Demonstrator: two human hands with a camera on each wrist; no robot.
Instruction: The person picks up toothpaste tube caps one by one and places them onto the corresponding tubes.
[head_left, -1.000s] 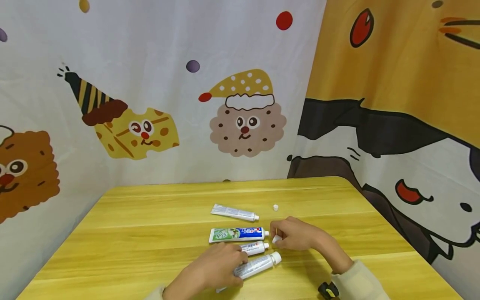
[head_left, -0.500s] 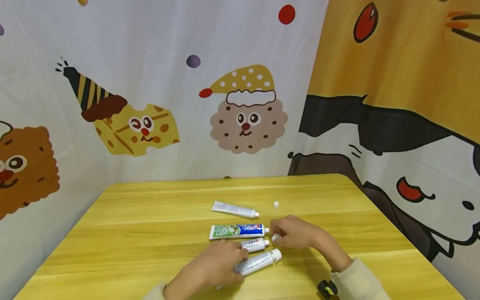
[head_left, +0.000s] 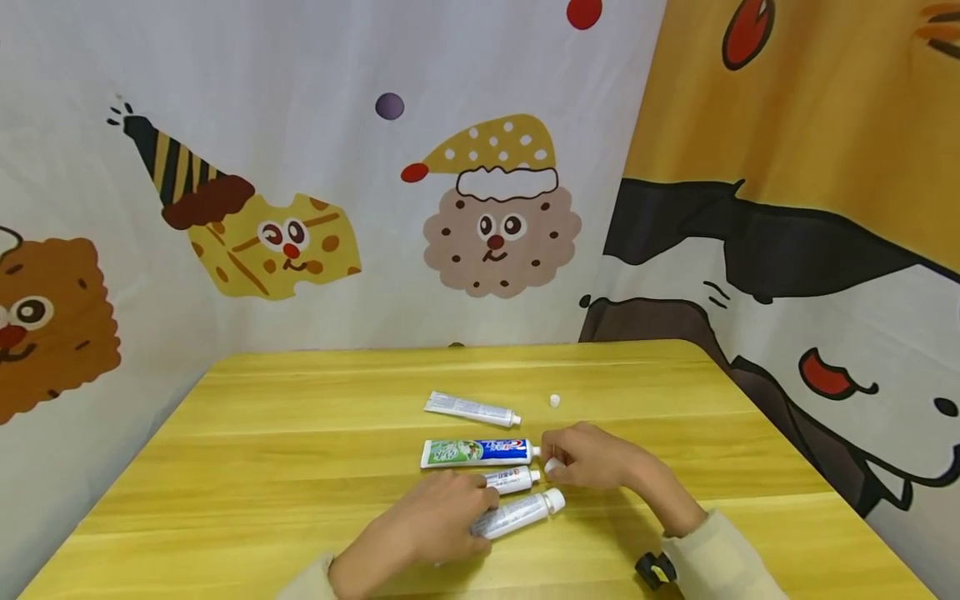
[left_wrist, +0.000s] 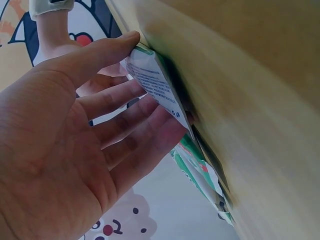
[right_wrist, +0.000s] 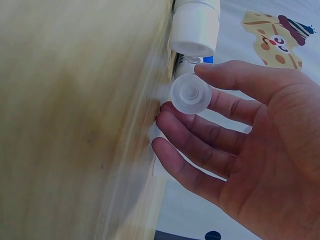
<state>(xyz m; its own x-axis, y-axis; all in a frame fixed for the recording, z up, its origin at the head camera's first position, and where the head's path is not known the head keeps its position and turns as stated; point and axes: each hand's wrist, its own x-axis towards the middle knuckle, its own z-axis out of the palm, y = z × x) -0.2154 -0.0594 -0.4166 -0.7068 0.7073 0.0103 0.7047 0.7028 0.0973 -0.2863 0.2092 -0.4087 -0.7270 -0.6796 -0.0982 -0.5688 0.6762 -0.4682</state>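
My left hand point(head_left: 438, 518) holds the nearest toothpaste tube point(head_left: 513, 517) between thumb and fingers. In the left wrist view this tube point(left_wrist: 155, 82) shows small print and a green edge; its white cap point(head_left: 554, 500) is on. Just behind it lies a second white tube point(head_left: 513, 480), partly hidden by the left hand, its nozzle bare. A green and blue toothpaste tube point(head_left: 476, 452), also uncapped, lies farther back. At the nozzles' right, my right hand point(head_left: 596, 457) pinches a loose white cap point(right_wrist: 191, 95) by thumb and fingertips, its hollow side facing the wrist camera.
Toward the back of the wooden table point(head_left: 300, 417) lies an uncapped whitish tube point(head_left: 472, 409). A small white cap point(head_left: 555, 401) sits to its right. A dark object point(head_left: 656, 570) is beside the right sleeve. A cartoon-print curtain point(head_left: 300, 125) hangs behind the table.
The head view has tipped downward, so everything stands higher in the frame. Both hands keep their holds, and the tubes stay in the same arrangement.
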